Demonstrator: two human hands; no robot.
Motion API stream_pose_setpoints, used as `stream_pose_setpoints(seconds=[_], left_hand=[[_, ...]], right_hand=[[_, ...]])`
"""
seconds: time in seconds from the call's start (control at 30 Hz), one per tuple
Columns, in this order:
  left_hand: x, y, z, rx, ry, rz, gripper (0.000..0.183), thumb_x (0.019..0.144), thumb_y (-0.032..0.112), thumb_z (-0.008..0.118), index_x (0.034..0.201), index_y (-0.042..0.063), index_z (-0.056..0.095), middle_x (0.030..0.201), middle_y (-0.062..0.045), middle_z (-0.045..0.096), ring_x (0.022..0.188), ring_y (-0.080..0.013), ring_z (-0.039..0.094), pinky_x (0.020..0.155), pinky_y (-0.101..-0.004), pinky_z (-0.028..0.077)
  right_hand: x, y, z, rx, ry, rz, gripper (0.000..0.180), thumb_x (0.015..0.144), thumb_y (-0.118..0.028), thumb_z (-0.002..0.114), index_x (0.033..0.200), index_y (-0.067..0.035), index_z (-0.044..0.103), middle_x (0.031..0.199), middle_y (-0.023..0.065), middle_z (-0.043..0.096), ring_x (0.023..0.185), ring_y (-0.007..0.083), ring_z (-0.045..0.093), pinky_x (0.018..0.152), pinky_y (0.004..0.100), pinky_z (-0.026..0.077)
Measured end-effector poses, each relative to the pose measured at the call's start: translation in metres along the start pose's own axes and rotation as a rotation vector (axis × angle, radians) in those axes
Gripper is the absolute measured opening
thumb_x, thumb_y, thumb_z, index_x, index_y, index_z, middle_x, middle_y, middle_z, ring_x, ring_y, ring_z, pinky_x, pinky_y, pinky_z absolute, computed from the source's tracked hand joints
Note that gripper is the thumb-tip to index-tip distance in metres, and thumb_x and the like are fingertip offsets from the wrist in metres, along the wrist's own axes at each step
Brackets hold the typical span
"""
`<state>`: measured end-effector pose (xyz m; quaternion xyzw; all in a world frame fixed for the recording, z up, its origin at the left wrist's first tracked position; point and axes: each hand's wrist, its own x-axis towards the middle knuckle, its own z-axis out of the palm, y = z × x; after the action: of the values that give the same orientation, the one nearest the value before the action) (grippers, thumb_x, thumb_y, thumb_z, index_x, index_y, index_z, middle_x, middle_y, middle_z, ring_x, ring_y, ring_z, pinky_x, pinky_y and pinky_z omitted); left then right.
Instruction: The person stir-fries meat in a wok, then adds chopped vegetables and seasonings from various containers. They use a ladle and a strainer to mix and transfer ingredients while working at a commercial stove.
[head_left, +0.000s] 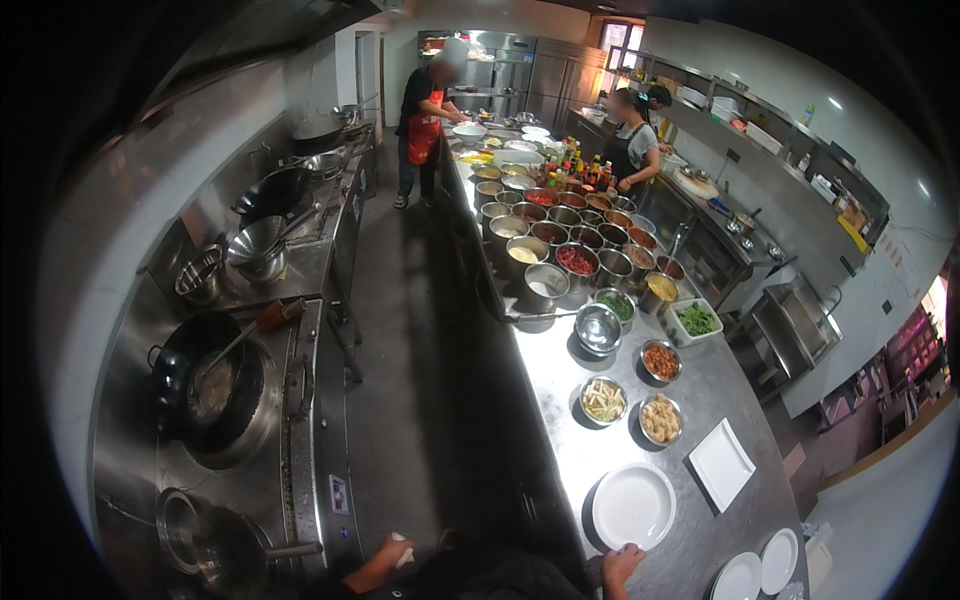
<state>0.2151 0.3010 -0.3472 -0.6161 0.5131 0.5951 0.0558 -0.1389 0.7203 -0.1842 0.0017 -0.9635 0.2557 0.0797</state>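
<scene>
My right hand (623, 564) touches the near rim of a round white plate (634, 506) on the steel counter. My left hand (386, 559) is closed around a whitish cloth (403, 551), low beside the stove's front edge. Beyond the round plate are a bowl of pale chunks (661, 420), a bowl of cut pale strips (603, 400), a bowl of reddish diced food (661, 361) and a shiny metal bowl (598, 329). A rectangular white plate (721, 465) lies to the right. On the stove at left, a black wok (196, 375) holds a ladle (229, 349) and some food or liquid.
A metal strainer (232, 551) with a handle sits at the stove's near end. Several filled metal pots (576, 260) crowd the counter's far half. One person in a red apron (425, 127) stands up the aisle; two more people are behind the counter.
</scene>
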Motion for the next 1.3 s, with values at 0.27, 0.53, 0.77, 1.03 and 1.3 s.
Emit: stream_pose_setpoints(seconds=[0.27,0.53,0.77,1.03,1.3], left_hand=[[-0.028,0.01,0.001,0.136,0.129,0.077,0.035,0.069,0.018,0.076,0.093,-0.002,0.061,0.085,-0.016,0.066,0.073,-0.0268,0.066,0.059,-0.0399,0.055],[-0.039,0.022,-0.004,0.123,0.067,-0.031,0.05,0.067,0.02,0.078,0.105,-0.005,0.059,0.092,-0.018,0.066,0.079,-0.0288,0.066,0.067,-0.0416,0.054],[-0.03,0.014,-0.009,0.107,0.018,-0.028,0.057,0.066,0.021,0.079,0.112,-0.004,0.055,0.099,-0.019,0.064,0.085,-0.0295,0.066,0.07,-0.0414,0.055],[-0.044,0.03,-0.005,0.061,0.032,-0.025,0.048,0.067,0.021,0.077,0.104,-0.004,0.059,0.093,-0.019,0.066,0.079,-0.0295,0.067,0.064,-0.0414,0.056],[-0.031,0.025,-0.009,0.123,0.051,-0.063,0.051,0.067,0.022,0.077,0.107,-0.004,0.059,0.096,-0.021,0.066,0.081,-0.0308,0.067,0.063,-0.0431,0.055]], right_hand=[[-0.002,0.001,0.001,0.02,0.028,0.013,0.029,0.07,-0.004,0.057,0.098,0.003,0.052,0.109,0.0241,0.044,0.098,0.0415,0.049,0.087,0.0462,0.043],[-0.001,0.0,0.005,0.009,0.031,0.049,0.03,0.07,-0.004,0.057,0.099,0.003,0.052,0.11,0.024,0.044,0.098,0.0414,0.05,0.086,0.0458,0.044],[-0.001,0.002,0.009,0.007,0.026,0.043,0.03,0.07,-0.004,0.056,0.099,0.003,0.053,0.109,0.0239,0.044,0.098,0.0415,0.05,0.086,0.0458,0.044],[-0.002,0.007,0.009,0.018,0.032,0.035,0.03,0.07,-0.004,0.056,0.098,0.002,0.052,0.11,0.0232,0.044,0.098,0.0407,0.05,0.084,0.0452,0.046],[-0.002,0.004,0.011,0.007,0.025,0.047,0.03,0.069,-0.004,0.058,0.098,0.001,0.051,0.11,0.0226,0.043,0.098,0.0403,0.05,0.085,0.0446,0.045]])
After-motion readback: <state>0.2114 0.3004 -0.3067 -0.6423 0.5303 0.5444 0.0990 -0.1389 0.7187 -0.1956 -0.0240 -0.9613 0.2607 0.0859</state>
